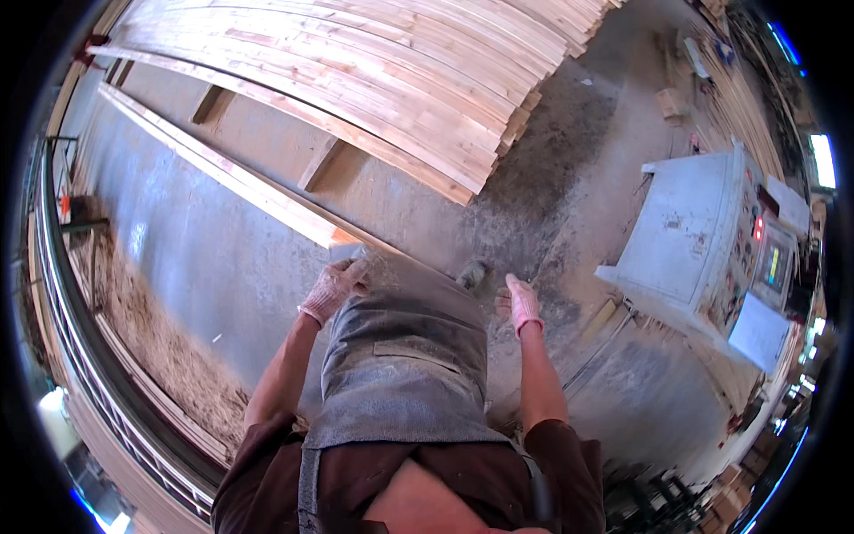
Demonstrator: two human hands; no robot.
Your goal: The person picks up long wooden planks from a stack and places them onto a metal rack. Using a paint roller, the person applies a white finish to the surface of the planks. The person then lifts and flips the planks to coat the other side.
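Both my hands wear pale pink knit gloves. My left hand point(334, 287) is in front of my left thigh, with its fingers curled in by a pale grey, partly see-through thing point(345, 253); what that thing is, I cannot make out. Just beyond it lies the orange-tinted near end of a long wooden board point(258, 200), which runs away to the far left. My right hand point(523, 304) hangs in the air to the right of my leg. Its thumb and fingers are apart, and nothing is in it. A dusty grey apron point(400, 329) covers my legs.
A broad layer of long pale boards point(356, 67) rests on wooden cross-bars point(320, 163) ahead. A grey control cabinet point(680, 222) with a lit screen stands at right. Metal rails point(67, 294) curve along the left. Someone's red sleeve point(92, 49) shows at the far left.
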